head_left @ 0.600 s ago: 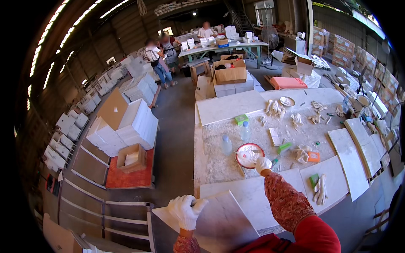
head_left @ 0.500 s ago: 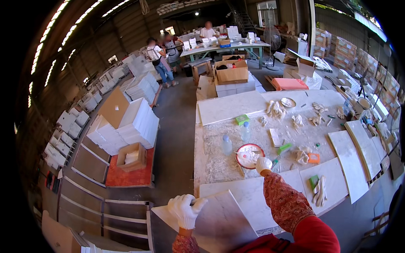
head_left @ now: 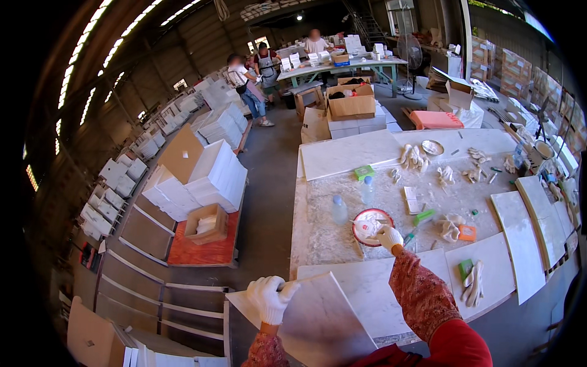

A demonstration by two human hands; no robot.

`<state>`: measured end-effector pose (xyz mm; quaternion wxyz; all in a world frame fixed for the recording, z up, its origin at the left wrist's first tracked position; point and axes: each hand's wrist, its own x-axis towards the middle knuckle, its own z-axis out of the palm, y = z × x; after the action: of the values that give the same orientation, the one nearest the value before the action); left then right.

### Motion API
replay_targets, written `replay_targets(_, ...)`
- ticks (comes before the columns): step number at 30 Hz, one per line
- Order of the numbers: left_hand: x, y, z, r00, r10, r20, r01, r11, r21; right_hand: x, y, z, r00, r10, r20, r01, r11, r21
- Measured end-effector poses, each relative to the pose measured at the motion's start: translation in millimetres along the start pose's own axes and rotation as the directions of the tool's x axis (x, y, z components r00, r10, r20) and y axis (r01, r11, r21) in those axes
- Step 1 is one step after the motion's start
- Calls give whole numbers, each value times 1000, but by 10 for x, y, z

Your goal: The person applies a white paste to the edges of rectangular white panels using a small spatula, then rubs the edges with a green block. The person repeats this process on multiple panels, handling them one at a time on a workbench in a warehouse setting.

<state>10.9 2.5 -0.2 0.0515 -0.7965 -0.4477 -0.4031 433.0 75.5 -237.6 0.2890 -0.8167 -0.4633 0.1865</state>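
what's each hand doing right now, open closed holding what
Left hand: closed on the edge of a marble-look slab.
Right hand: at the red-rimmed bowl; grip can't be told.

At lower centre the red garment (head_left: 391, 355) hides the tilted slab's (head_left: 324, 312) near end, the right hand (head_left: 389, 237) covers the bowl's (head_left: 354, 227) lower-right rim, and upper-centre faces (head_left: 235, 59) are blurred.

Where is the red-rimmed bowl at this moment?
In the head view, the red-rimmed bowl is right of centre, beside the right hand, near two bottles.
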Motion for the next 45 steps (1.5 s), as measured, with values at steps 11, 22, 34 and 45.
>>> replay_targets(11, 72, -120, 235, 999, 36, -32, -35, 999, 20, -30, 154, 105, 993, 0, -121, 16, 991, 129)
replay_targets(22, -6, -93, 177, 996, 92, -21, -92, 996, 14, -1112, -1132, -1183, 997, -34, 75, -27, 724, 689)
replay_targets(34, -102, 9, -106, 993, 107, -50, -106, 994, 8, -2215, -2116, -1827, 970, -154, 188, -28, 698, 716)
replay_targets(45, -119, 9, -122, 980, 159, -119, -157, 987, 28, -2510, -2087, -2033, 957, -247, 152, 68, 701, 710)
